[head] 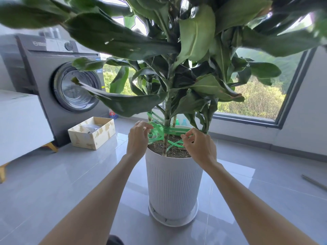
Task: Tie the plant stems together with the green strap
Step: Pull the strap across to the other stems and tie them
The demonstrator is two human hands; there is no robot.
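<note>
Grey glossy floor tiles all round us, with a dark washing machine off to the left, a low white cabinet in front of it and a small open box sitting on the floor between the machine and the plant. Big window on the right, green hillside outside

So we've got the tall white ribbed pot right in front of us, standing in its saucer, and the big floppy leaves fill most of the top of the view

The green strap is down low, just above the soil. It's wrapped a few turns round the centre stem, one stretch runs up and back to a thinner stem at the rear left, and another runs flat across to the right side of the pot. The slack sits in loose loops, some bunched at the left rim and some lying on the soil

Our left hand is at the left rim, fingers curled, gripping the bunched loops. Our right hand is at the right rim, fingers bent, thumb and forefinger pinching the strap where the flat stretch ends. Both forearms reach in from the bottom, one either side of the pot
</note>
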